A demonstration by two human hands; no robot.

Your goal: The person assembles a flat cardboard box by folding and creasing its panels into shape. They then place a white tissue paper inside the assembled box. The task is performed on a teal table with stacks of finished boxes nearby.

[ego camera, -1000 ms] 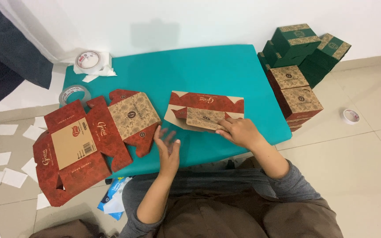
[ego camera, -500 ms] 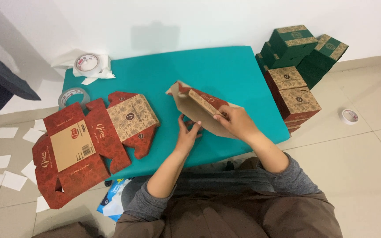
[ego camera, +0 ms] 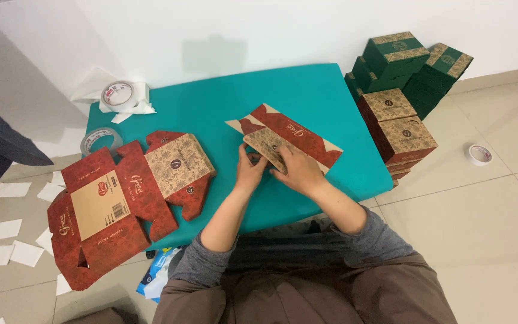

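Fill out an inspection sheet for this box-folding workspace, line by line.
Surface: teal table, low, against a white wall.
Job's things: red and tan carton blank, partly folded, flat on the table under both hands.
Clutter: stack of flat red blanks overhanging the table's left edge; two tape rolls at the left corner; white paper slips on the floor.
Grippers: left hand and right hand both press on the blank's folded flap.
Cables: nothing seen.
Surroundings: finished green and red boxes stacked on the right; another tape roll on the tiled floor.
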